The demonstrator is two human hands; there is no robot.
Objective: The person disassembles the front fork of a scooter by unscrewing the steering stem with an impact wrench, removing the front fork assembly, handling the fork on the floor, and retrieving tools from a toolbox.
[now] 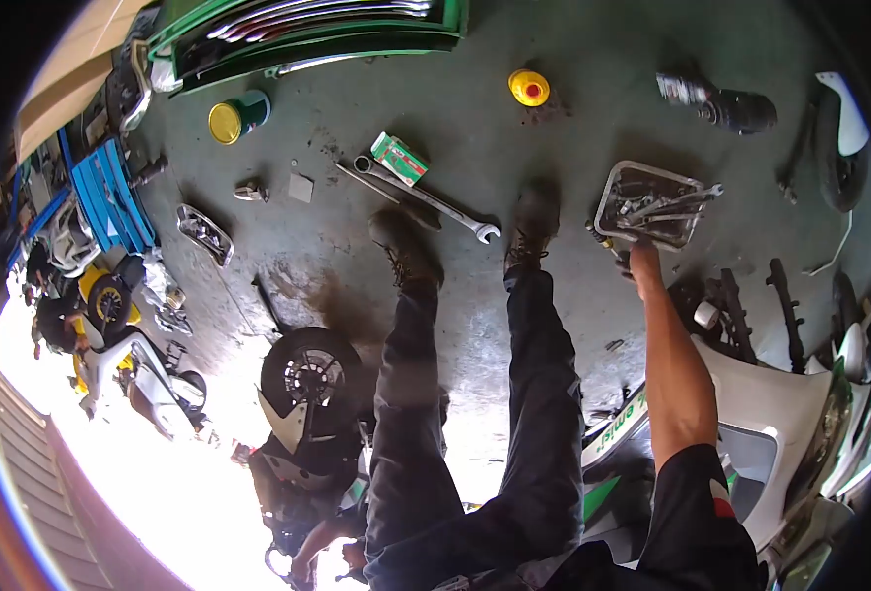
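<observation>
My right hand (638, 264) reaches forward to the near edge of a metal tray (608, 185). Its fingers are closed around a slim, dark tool (601, 237) with a yellowish part; I cannot make out its exact kind. Inside the tray lie several wrenches (667, 205) and small metal parts. My left hand is not in view. Between my boots and the green shelf, a large combination wrench (435, 204) lies on the floor beside a green-and-white box (399, 159).
A yellow container (529, 88) and a green tub with a yellow lid (226, 123) stand ahead. A smaller parts tray (205, 234) lies left. A wheel (309, 372) stands by my left leg, near another person's arm (323, 540). White fairing (751, 394) is at right.
</observation>
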